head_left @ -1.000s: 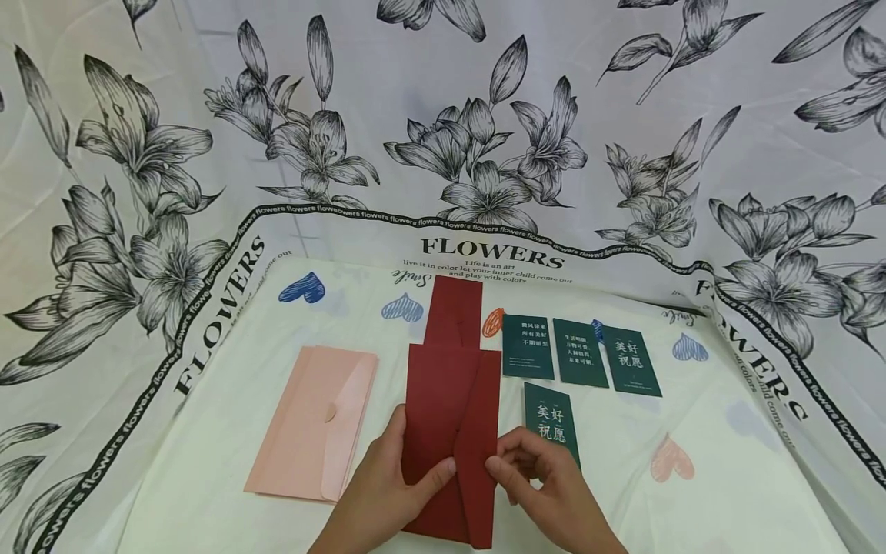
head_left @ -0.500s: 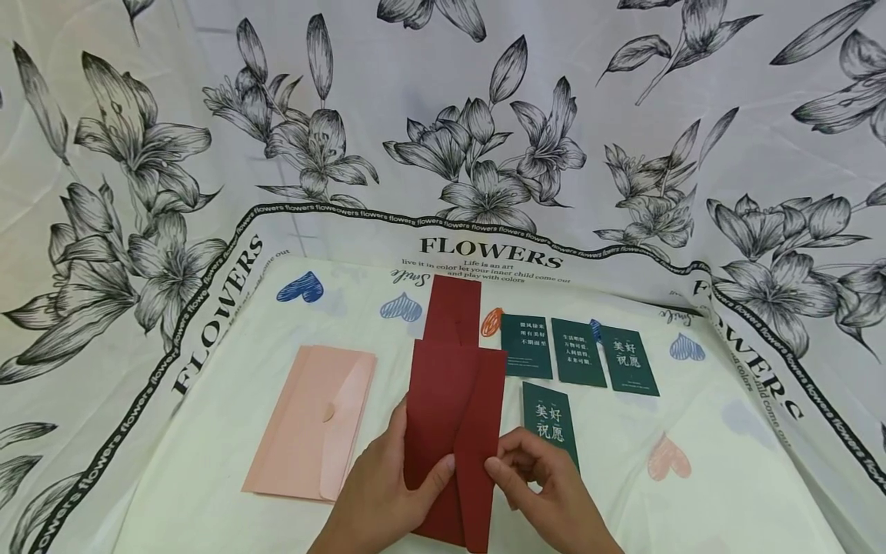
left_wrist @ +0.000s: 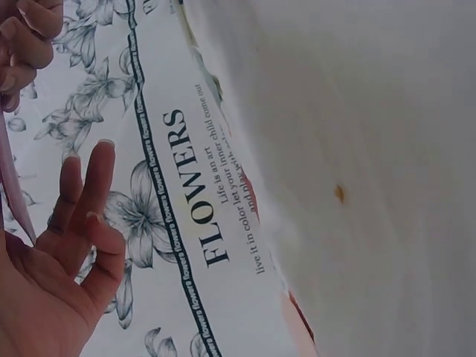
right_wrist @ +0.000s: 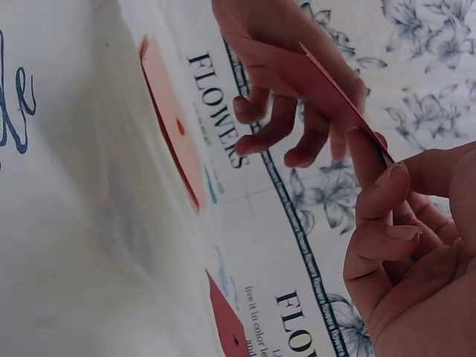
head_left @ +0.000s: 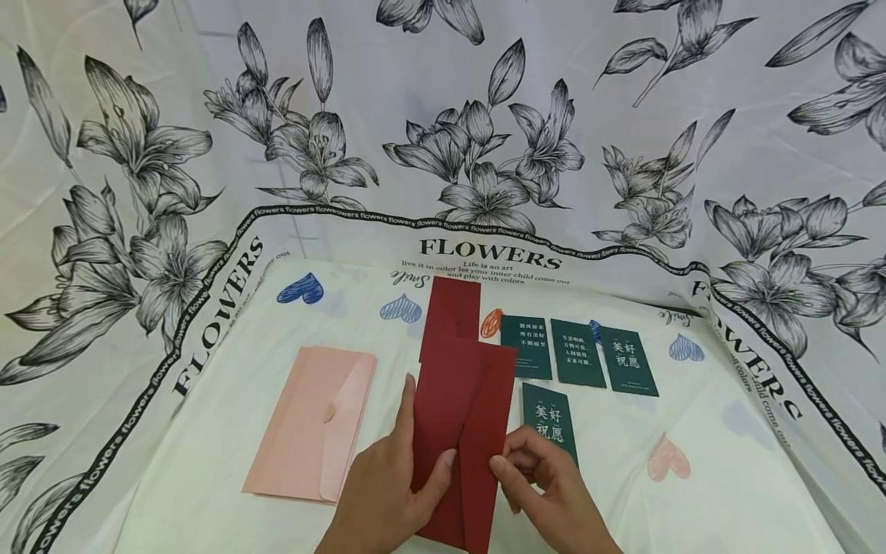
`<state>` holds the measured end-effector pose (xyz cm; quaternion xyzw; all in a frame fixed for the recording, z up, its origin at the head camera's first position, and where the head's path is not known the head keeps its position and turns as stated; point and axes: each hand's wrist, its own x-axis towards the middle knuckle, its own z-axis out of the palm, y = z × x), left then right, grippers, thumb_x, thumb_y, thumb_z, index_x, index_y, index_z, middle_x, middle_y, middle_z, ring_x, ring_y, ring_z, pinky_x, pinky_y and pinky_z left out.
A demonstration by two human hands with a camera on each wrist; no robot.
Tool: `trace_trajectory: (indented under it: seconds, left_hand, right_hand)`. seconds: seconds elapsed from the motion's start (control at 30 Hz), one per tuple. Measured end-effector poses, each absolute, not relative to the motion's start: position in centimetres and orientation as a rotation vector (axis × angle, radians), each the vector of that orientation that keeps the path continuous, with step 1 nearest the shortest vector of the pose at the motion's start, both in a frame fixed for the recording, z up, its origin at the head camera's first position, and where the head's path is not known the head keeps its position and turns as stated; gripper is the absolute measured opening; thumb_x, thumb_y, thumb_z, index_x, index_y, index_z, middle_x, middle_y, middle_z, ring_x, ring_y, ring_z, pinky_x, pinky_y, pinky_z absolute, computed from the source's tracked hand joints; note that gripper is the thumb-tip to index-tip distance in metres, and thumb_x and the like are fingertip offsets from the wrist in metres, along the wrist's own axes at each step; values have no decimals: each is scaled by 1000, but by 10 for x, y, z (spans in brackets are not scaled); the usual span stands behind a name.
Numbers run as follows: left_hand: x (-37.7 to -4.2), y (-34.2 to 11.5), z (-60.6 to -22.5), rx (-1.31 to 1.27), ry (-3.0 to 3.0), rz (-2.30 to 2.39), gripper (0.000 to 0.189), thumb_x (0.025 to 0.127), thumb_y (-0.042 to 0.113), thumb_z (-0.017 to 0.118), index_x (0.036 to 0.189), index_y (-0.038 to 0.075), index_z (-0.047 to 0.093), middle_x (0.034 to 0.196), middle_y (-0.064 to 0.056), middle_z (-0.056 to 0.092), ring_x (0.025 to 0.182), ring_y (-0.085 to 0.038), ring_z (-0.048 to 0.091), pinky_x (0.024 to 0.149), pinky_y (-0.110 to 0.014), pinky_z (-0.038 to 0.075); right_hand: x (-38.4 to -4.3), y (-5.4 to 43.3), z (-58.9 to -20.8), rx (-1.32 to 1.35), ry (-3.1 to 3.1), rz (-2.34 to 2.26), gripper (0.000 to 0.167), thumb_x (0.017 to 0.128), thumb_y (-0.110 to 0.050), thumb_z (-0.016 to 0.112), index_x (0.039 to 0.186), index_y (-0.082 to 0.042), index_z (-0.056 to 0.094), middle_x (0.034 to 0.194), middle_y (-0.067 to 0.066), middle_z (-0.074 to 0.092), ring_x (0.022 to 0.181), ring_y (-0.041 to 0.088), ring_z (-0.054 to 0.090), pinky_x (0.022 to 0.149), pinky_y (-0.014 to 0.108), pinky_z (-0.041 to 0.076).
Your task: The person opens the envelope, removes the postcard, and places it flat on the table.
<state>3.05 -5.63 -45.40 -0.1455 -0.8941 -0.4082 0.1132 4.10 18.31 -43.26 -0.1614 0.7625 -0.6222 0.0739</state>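
A red envelope (head_left: 443, 408) is held upright over the table in the head view, its wavy-edged flap on the right side. My left hand (head_left: 388, 477) grips it from the left, thumb across the front and other fingers behind. At its right edge, my right hand (head_left: 547, 485) pinches the flap side between thumb and index finger. The right wrist view shows the envelope (right_wrist: 335, 93) nearly edge-on, with the right fingertips on its edge. Beyond it, a second red envelope (head_left: 453, 308) lies on the table, its lower part hidden.
A pink envelope (head_left: 304, 423) lies to the left. Several dark green cards with white writing, one of them a near card (head_left: 550, 408), lie to the right. The white cloth (head_left: 727, 500) carries printed hearts, and a flower-patterned curtain (head_left: 471, 115) rises behind.
The held red envelope has tilted, its top edge shifting to the right. My left hand has moved slightly right with it, the index finger extending up along the side. The right hand stays at the edge.
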Motion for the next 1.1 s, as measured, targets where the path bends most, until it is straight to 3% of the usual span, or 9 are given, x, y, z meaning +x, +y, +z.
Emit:
trace_trajectory:
  seconds: [0.23, 0.43, 0.67, 0.97, 1.1]
  left_hand:
    - [30, -54, -455, -449, -2585, -1214, 103, 94, 39, 77, 171, 20, 12, 115, 7, 71, 85, 3, 66, 66, -19, 57]
    - [30, -53, -452, -448, -2592, -1398, 99, 96, 47, 74, 170, 31, 11, 117, 12, 69, 92, 3, 67, 69, -22, 59]
    - [31, -50, -446, -362, -2554, -1696, 82, 96, 53, 75, 160, 26, 31, 120, 19, 64, 99, -2, 68, 76, -25, 59]
    - [31, -47, -442, -235, -2361, -2201, 69, 94, 32, 83, 148, 35, 40, 128, 9, 64, 113, -21, 68, 79, -33, 63]
    - [30, -47, -441, -176, -2303, -2290, 65, 93, 28, 84, 144, 35, 44, 130, 5, 64, 117, -26, 65, 81, -34, 62]
  right_hand:
    - [41, 184, -432, -546, 2246, -1914, 5, 109, -4, 56, 111, -9, 57, 70, 7, 63, 55, 20, 58, 46, 35, 48]
    - [42, 183, -435, -538, 2266, -1924, 6, 109, -4, 57, 110, -9, 56, 70, 10, 62, 55, 20, 58, 48, 33, 50]
    - [42, 180, -433, -526, 2350, -1871, 6, 108, -7, 60, 109, -12, 57, 71, 16, 61, 55, 17, 59, 51, 31, 52]
    - [44, 177, -431, -487, 2424, -1817, 8, 107, -12, 65, 108, -17, 60, 74, 1, 63, 55, 13, 60, 52, 29, 53]
    - [44, 175, -429, -468, 2442, -1787, 7, 106, -15, 67, 109, -17, 60, 76, 3, 64, 56, 12, 60, 53, 30, 54]
